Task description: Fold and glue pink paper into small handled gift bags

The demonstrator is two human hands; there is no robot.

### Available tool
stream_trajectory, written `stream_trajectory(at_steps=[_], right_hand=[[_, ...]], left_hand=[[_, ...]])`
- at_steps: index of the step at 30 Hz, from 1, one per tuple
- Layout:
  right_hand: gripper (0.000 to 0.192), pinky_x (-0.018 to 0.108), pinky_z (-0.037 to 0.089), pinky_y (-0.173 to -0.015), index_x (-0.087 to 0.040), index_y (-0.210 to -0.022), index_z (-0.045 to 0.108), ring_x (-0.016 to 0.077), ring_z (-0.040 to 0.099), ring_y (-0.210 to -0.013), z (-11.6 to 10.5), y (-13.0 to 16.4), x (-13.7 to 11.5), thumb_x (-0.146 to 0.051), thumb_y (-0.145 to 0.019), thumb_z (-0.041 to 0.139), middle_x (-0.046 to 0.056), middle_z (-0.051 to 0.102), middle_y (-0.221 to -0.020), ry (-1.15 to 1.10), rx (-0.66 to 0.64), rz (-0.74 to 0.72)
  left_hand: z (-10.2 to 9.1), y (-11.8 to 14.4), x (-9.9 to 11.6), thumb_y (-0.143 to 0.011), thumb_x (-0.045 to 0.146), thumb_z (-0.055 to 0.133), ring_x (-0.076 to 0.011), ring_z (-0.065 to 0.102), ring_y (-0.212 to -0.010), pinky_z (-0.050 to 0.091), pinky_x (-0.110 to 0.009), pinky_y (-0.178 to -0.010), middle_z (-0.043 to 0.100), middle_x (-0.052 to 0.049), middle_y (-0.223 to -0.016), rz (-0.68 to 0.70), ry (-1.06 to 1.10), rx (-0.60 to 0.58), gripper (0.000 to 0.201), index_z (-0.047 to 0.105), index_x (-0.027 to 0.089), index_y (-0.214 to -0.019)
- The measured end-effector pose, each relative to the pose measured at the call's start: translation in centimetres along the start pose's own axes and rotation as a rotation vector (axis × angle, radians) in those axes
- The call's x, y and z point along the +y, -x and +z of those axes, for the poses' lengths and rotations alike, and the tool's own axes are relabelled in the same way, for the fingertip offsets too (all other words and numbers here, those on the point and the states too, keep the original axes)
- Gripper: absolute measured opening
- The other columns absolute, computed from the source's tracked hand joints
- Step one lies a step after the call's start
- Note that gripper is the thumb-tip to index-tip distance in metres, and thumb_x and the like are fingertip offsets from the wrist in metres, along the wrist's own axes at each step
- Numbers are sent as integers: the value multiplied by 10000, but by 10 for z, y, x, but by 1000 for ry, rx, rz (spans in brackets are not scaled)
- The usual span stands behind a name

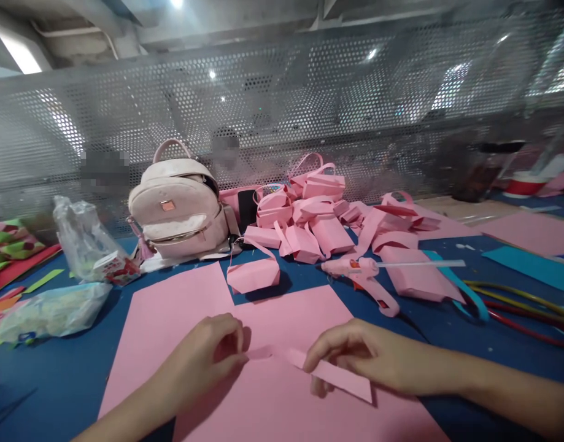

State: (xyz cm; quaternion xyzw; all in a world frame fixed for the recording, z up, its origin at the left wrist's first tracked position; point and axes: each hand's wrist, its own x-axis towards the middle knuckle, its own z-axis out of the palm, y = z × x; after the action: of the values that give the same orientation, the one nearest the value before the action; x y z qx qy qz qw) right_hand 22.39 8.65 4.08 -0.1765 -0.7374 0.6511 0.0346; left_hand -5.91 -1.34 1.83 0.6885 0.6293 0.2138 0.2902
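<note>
Between my two hands stretches a narrow pink paper strip, above large pink paper sheets. My left hand pinches its left end between thumb and fingertips. The fingers of my right hand are closed on the strip farther right, and its flat right end sticks out below them. The middle of the strip looks slightly twisted and blurred. Just beyond the sheets sits a small folded pink paper bag with a thin handle. To its right lies a pink glue gun with a clear glue stick in its back.
Behind stand a cream backpack and a pile of pink paper bags. At left lie a plastic bag, a small box and a clear packet. Coloured cords lie at right. A perforated metal screen closes the back.
</note>
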Motion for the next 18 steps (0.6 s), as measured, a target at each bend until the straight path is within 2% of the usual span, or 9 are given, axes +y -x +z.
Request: stream_trajectory(at_steps=[3, 6, 9, 11, 13, 15, 18], right_hand=[[238, 386, 552, -837, -129, -979, 754, 251, 742, -902, 2, -4, 4, -324, -878, 663, 131, 783, -943, -11, 28, 39], [248, 334, 545, -769, -127, -830, 725, 223, 721, -812, 4, -9, 6, -375, -837, 728, 93, 758, -832, 7, 53, 35], [287, 295, 512, -753, -126, -779, 698, 193, 683, -796, 7, -13, 6, -385, -902, 672, 72, 728, -802, 109, 47, -20], [323, 283, 492, -747, -130, -769, 684, 172, 650, -770, 10, -15, 5, -391, -947, 616, 54, 696, -792, 193, 43, -69], [351, 280, 489, -746, -136, -751, 660, 155, 620, -761, 13, -16, 5, -399, -968, 581, 46, 646, -842, 240, 60, -136], [329, 285, 503, -750, -142, -767, 642, 148, 612, -777, 16, -16, 5, -405, -958, 590, 50, 600, -937, 227, 90, -189], [270, 292, 511, -734, -145, -825, 635, 141, 614, -751, 18, -16, 6, -396, -923, 623, 51, 610, -936, 115, 85, -161]], left_hand=[[-5, 6, 5, -779, 160, 577, -137, 559, -720, 397, -238, -671, 644, 12, -758, -45, 205, 34, 47, 554, 189, -751], [-8, 15, 14, -769, 127, 559, -139, 611, -770, 435, -228, -703, 693, -4, -822, -23, 331, 35, 91, 623, 174, -813], [-9, 25, 26, -788, 106, 577, -150, 662, -788, 467, -236, -732, 752, -22, -835, 37, 392, -116, 145, 711, 164, -785], [-10, 32, 34, -821, 61, 521, -173, 700, -893, 485, -263, -822, 785, -42, -948, 118, 433, -228, 280, 771, 176, -872], [-11, 37, 40, -835, 4, 433, -179, 699, -985, 481, -272, -863, 778, -43, -1071, 183, 415, -279, 458, 782, 214, -1045], [-11, 41, 43, -830, -25, 401, -167, 691, -1005, 478, -257, -852, 765, -29, -1108, 195, 344, -263, 554, 762, 255, -1144], [-10, 41, 42, -877, 44, 479, -171, 682, -1013, 472, -262, -901, 759, -27, -1103, 183, 283, -214, 434, 766, 257, -1123]])
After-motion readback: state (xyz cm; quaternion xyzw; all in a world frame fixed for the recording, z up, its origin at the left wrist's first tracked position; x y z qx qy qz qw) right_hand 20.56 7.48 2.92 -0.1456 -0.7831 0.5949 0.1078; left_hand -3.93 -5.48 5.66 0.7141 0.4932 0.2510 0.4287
